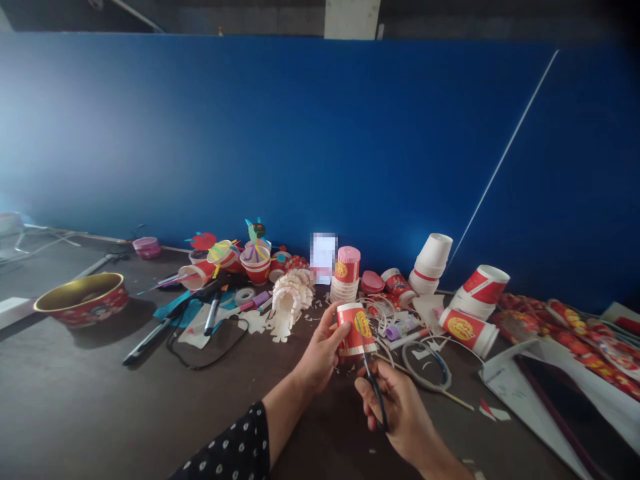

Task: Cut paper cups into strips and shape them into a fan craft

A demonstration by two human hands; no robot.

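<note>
With our left hand (320, 357) closed round the side of the red-and-white paper cup (350, 329) above the table (210, 413) and our right (395, 407) holding the scissors (374, 387) at its lower edge, we judge it light and easily dented, best pinched gently near the rim.

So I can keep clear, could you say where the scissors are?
In the head view, the scissors are in the right hand, right of centre, blades at the cup in the left hand.
</note>
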